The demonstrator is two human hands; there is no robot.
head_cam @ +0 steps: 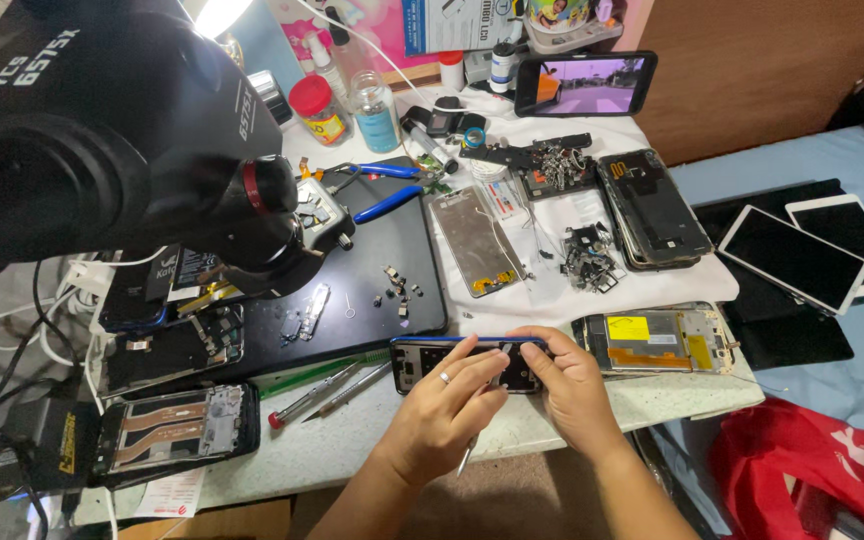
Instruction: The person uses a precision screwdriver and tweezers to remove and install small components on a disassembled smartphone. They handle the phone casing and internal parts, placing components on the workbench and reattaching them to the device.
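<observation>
Both my hands pinch an opened phone lying flat at the near edge of the desk. My left grip presses its middle, fingers pressed together, with a thin metal tool poking out beneath the palm. My right grip clamps its right end. A gutted phone frame lies just right of it. Two screwdrivers lie just left. A black mat with loose parts sits behind, and a microscope looms over the left side.

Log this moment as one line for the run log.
left hand: on opened phone | right hand: gripping its right end | nearby: screwdrivers, black mat
</observation>
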